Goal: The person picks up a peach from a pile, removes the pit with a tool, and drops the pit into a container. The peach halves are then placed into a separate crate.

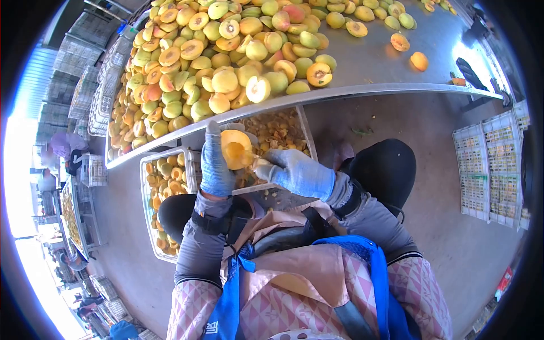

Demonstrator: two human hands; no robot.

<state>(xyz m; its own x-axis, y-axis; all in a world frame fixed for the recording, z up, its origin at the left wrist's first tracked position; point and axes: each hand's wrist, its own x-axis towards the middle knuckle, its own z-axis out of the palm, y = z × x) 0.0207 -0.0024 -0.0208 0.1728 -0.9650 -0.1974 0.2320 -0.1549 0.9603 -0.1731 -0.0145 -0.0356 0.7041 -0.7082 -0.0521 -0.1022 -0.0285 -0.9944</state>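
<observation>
My left hand, in a blue-grey glove, is closed around a yellow peach half with its hollowed cut face turned towards my right hand. My right hand, gloved alike, grips a small hand tool whose blurred tip is at the edge of the peach half; the fingers hide much of it. Both hands are just below the front edge of a metal table. Heaped on that table are many halved peaches, some with the stone still in the cut face.
Under the table edge, a tray holds brown stones and scraps. To its left stands a white crate of peach halves. White crates stand at right, and stacked crates at left. Farther left, another person is near a second table.
</observation>
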